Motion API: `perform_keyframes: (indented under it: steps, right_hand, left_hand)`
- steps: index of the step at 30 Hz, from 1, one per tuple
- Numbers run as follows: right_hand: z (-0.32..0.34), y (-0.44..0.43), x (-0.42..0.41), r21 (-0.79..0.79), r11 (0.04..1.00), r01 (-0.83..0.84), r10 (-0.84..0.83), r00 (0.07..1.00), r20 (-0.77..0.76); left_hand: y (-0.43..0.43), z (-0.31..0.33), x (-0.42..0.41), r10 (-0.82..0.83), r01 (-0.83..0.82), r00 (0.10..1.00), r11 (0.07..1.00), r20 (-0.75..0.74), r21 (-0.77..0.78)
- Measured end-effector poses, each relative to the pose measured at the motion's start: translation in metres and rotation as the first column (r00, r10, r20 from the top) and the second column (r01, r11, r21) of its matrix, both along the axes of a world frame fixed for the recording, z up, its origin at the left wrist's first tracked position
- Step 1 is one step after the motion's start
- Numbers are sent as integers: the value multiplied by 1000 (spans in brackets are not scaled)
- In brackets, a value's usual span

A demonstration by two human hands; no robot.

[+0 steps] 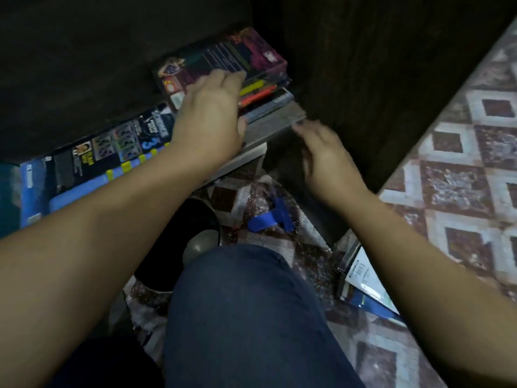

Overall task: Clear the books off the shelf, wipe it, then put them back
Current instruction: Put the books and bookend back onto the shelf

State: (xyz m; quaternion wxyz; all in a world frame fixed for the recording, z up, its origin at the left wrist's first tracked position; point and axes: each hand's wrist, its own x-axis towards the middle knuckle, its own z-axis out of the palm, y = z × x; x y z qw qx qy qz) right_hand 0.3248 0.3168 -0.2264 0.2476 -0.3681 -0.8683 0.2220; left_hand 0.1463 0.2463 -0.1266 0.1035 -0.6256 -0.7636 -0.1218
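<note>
A stack of books (263, 79) lies flat on a low shelf (246, 159), its top cover dark purple with a picture. My left hand (209, 116) rests on the stack's near left side, fingers spread flat over the top cover and thumb against the spines. My right hand (324, 158) hovers just right of the stack's lower corner, fingers loosely extended, fingertips near the grey bottom book (277, 121); it holds nothing. To the left, a blue-covered book (92, 169) lies flat on the same shelf under the dark overhang.
My knee in dark jeans (237, 317) fills the lower middle. A black round object (179, 242) and a blue strip (274, 217) lie on the patterned tile floor (461, 191). More books (361, 278) lie on the floor under my right forearm. A dark cabinet wall (377, 79) stands right of the stack.
</note>
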Motion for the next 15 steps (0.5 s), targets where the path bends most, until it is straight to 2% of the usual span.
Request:
perform_keyframes:
  steps: [3,5,7,9,12,14,15]
  right_hand:
    - [-40,-41,81,-157,987,31,-15,995,103]
    - [-68,-63,130,-271,956,117,-51,969,240]
    - [-98,-78,170,-351,915,197,-44,916,398]
    - [-125,-86,197,-383,886,261,-15,843,538]
    - [-156,-92,218,-281,907,313,-50,743,668]
    - [-172,-94,223,-237,918,319,-53,690,722]
    - [-180,-94,225,-230,917,326,-50,667,744]
  left_hand:
    - [-7,-6,50,-291,292,955,956,-57,25]
    - [-6,-19,87,-522,519,847,853,-98,-54]
    - [-5,-35,124,-698,678,698,716,-162,-165]
    - [-1,-52,156,-787,745,568,616,-241,-255]
    - [13,-72,192,-836,775,437,537,-331,-333]
    - [25,-84,206,-821,722,407,558,-400,-409]
    - [30,-89,211,-785,657,420,609,-456,-444]
